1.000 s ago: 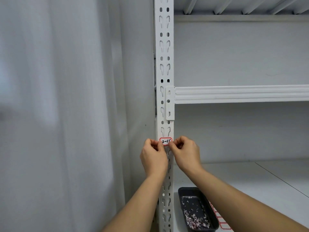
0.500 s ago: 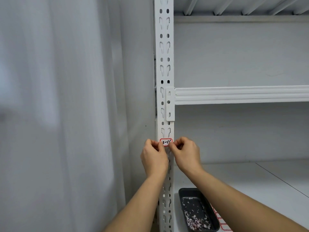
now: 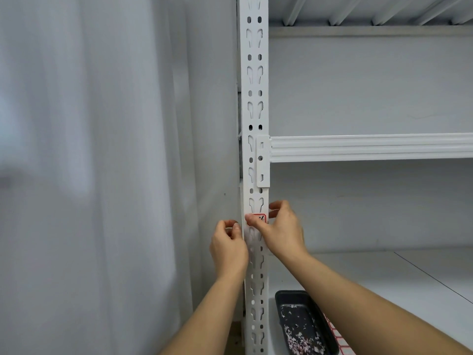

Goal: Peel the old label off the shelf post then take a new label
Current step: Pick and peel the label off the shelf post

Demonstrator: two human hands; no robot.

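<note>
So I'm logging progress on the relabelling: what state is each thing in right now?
old label: on the shelf post, left part covered by the right thumb.
right hand: thumb on the label, fingers curled at the post's right edge.
left hand: beside the post's left edge, off the label, fingers curled, holding nothing visible.
black tray: on the lower shelf, holding scraps.

Left hand (image 3: 228, 248) is off the label (image 3: 260, 218) now, sitting at the post's (image 3: 254, 160) left edge, center frame. Right hand (image 3: 282, 230) has slid left across the label; its thumb covers the label's left part, only the right part shows.
</note>
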